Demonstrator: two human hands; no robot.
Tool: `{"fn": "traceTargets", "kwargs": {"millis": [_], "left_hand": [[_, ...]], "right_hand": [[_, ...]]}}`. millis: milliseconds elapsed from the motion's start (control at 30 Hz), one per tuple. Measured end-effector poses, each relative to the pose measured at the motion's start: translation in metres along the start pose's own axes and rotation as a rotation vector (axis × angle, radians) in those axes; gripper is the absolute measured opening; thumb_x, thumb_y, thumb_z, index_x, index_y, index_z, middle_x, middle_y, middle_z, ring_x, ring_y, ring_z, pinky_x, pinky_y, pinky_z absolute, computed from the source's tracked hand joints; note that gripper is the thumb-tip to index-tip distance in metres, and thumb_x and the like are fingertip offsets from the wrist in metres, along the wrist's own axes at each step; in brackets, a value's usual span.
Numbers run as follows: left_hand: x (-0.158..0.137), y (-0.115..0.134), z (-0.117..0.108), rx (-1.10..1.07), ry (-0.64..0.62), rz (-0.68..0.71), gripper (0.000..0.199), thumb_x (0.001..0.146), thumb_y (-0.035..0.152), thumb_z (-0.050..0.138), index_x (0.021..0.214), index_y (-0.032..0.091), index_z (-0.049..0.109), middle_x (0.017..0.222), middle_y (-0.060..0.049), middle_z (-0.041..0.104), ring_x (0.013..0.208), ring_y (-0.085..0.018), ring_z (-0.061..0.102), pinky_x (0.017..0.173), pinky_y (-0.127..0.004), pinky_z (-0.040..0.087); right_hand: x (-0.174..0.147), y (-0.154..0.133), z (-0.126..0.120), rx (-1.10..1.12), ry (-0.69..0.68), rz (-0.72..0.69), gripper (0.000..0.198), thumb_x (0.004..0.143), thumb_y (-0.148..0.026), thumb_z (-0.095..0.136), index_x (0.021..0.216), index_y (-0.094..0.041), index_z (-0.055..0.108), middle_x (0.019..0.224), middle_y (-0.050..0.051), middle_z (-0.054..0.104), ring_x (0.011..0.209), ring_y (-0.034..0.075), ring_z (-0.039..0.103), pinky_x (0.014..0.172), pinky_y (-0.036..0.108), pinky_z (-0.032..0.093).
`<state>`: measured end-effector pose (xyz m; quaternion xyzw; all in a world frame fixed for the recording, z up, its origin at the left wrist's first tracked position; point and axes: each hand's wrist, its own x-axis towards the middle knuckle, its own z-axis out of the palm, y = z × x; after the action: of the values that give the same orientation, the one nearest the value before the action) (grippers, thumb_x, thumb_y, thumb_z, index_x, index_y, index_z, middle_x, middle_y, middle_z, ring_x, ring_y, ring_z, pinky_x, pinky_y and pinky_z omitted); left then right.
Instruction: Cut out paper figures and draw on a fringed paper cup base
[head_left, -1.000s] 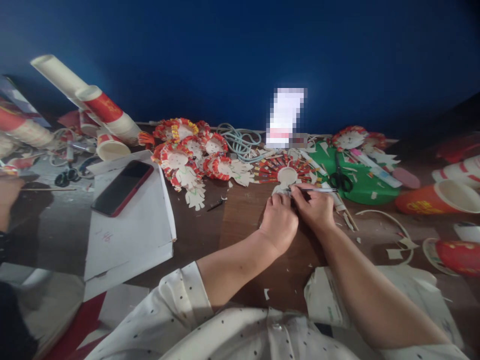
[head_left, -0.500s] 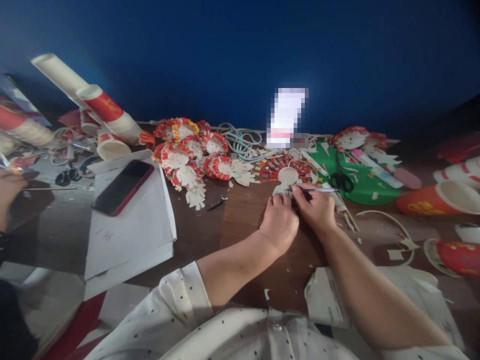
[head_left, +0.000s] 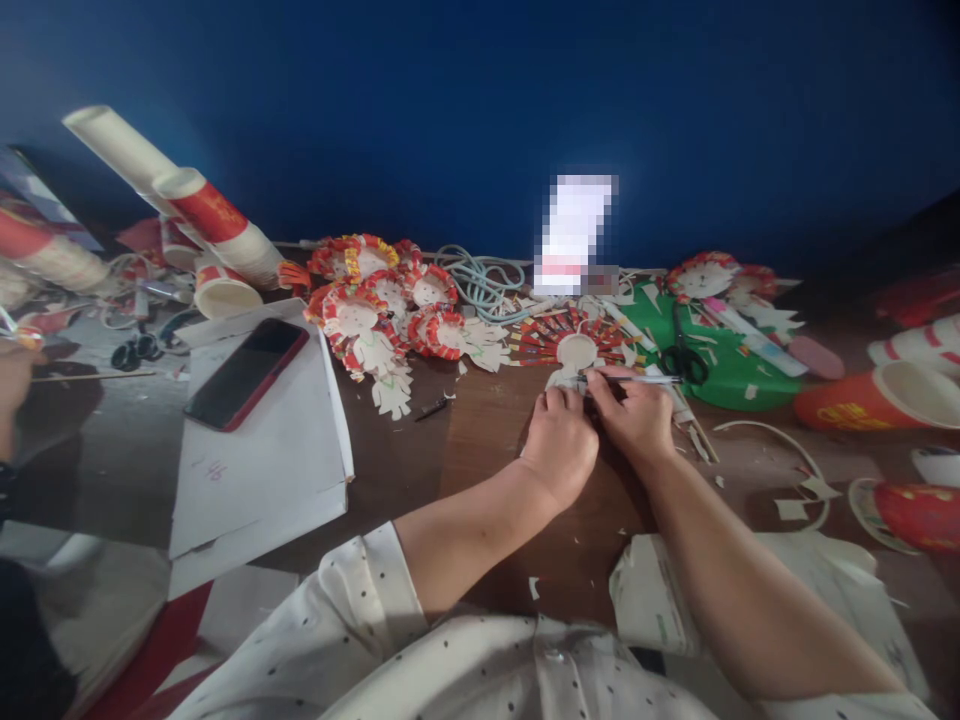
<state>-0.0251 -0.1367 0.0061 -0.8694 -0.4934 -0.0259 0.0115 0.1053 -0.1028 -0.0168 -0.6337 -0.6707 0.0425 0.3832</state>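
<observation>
My right hand (head_left: pixel 636 412) is closed round a pen (head_left: pixel 637 379), its tip at the body of a paper figure on the table. The paper figure (head_left: pixel 576 350) has a round white head with a fan of red and yellow strips about it. My left hand (head_left: pixel 561 438) lies at the figure's lower edge, fingers curled and seemingly holding it; the lower part of the figure is hidden under both hands. Finished-looking paper figures (head_left: pixel 361 318) with red curled rims and white bodies lie in a heap to the left of my hands.
A phone (head_left: pixel 247 375) lies on white sheets (head_left: pixel 262 480) at left. Stacked paper cups (head_left: pixel 217 215) stand behind. Black scissors (head_left: pixel 684 360) rest on green card (head_left: pixel 720 385). An orange cup (head_left: pixel 870 397) lies at right. Another person's hand (head_left: pixel 11 385) shows at the left edge.
Both of my hands stay almost where they were. The pen and my right hand have shifted very slightly to the right.
</observation>
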Motion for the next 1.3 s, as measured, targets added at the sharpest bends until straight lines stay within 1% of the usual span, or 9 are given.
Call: {"fn": "traceTargets", "kwargs": {"millis": [133, 333, 567, 700, 933, 1133, 1300], "left_hand": [[-0.0001, -0.0001, -0.0013, 0.0, -0.005, -0.003, 0.044, 0.095, 0.018, 0.041, 0.135, 0.003, 0.054, 0.12, -0.021, 0.061, 0.108, -0.026, 0.057, 0.09, -0.036, 0.05], [0.0006, -0.0004, -0.0017, -0.012, -0.014, 0.006, 0.045, 0.095, 0.018, 0.041, 0.134, -0.001, 0.054, 0.118, -0.022, 0.061, 0.109, -0.028, 0.057, 0.091, -0.037, 0.05], [0.0013, -0.0004, -0.0037, -0.012, -0.042, 0.004, 0.044, 0.096, 0.018, 0.042, 0.133, -0.001, 0.055, 0.119, -0.022, 0.059, 0.109, -0.027, 0.057, 0.09, -0.037, 0.049], [0.0013, -0.0001, -0.0033, -0.015, -0.035, -0.001, 0.043, 0.095, 0.017, 0.042, 0.133, 0.0, 0.055, 0.118, -0.022, 0.06, 0.108, -0.027, 0.057, 0.089, -0.036, 0.049], [0.0009, -0.0004, -0.0032, -0.007, -0.035, 0.001, 0.042, 0.094, 0.017, 0.044, 0.129, 0.001, 0.059, 0.118, -0.021, 0.061, 0.107, -0.027, 0.057, 0.089, -0.037, 0.049], [0.001, -0.0002, -0.0034, 0.001, -0.024, -0.007, 0.041, 0.094, 0.018, 0.044, 0.129, 0.002, 0.059, 0.119, -0.02, 0.061, 0.108, -0.026, 0.057, 0.089, -0.035, 0.05], [0.0009, 0.0, -0.0033, -0.006, -0.026, -0.004, 0.039, 0.094, 0.017, 0.045, 0.127, 0.003, 0.061, 0.118, -0.021, 0.061, 0.107, -0.026, 0.057, 0.09, -0.037, 0.05]], "right_hand": [[0.0004, 0.0, -0.0001, 0.0, -0.004, 0.011, 0.034, 0.09, -0.044, 0.054, 0.085, -0.018, 0.075, 0.082, 0.009, 0.077, 0.074, 0.023, 0.073, 0.069, 0.03, 0.055], [0.0007, 0.0006, -0.0002, 0.008, 0.002, 0.01, 0.034, 0.089, -0.044, 0.054, 0.085, -0.017, 0.075, 0.082, 0.01, 0.077, 0.074, 0.023, 0.072, 0.07, 0.03, 0.055], [0.0006, 0.0004, -0.001, -0.002, 0.004, 0.021, 0.035, 0.089, -0.045, 0.054, 0.084, -0.017, 0.075, 0.081, 0.01, 0.076, 0.072, 0.022, 0.072, 0.067, 0.03, 0.054], [0.0012, 0.0007, -0.001, -0.003, 0.01, 0.038, 0.037, 0.09, -0.047, 0.053, 0.084, -0.017, 0.074, 0.079, 0.01, 0.076, 0.07, 0.022, 0.071, 0.065, 0.029, 0.054], [0.0015, 0.0031, -0.0016, -0.013, 0.004, 0.048, 0.036, 0.089, -0.045, 0.054, 0.085, -0.016, 0.075, 0.079, 0.01, 0.076, 0.068, 0.022, 0.071, 0.063, 0.029, 0.053], [0.0011, 0.0036, -0.0014, -0.035, -0.011, 0.07, 0.037, 0.089, -0.046, 0.053, 0.087, -0.016, 0.075, 0.083, 0.011, 0.076, 0.07, 0.023, 0.071, 0.064, 0.03, 0.052], [0.0018, 0.0032, -0.0018, -0.048, -0.009, 0.075, 0.037, 0.089, -0.046, 0.053, 0.086, -0.017, 0.075, 0.081, 0.011, 0.076, 0.068, 0.022, 0.071, 0.061, 0.029, 0.052]]}}
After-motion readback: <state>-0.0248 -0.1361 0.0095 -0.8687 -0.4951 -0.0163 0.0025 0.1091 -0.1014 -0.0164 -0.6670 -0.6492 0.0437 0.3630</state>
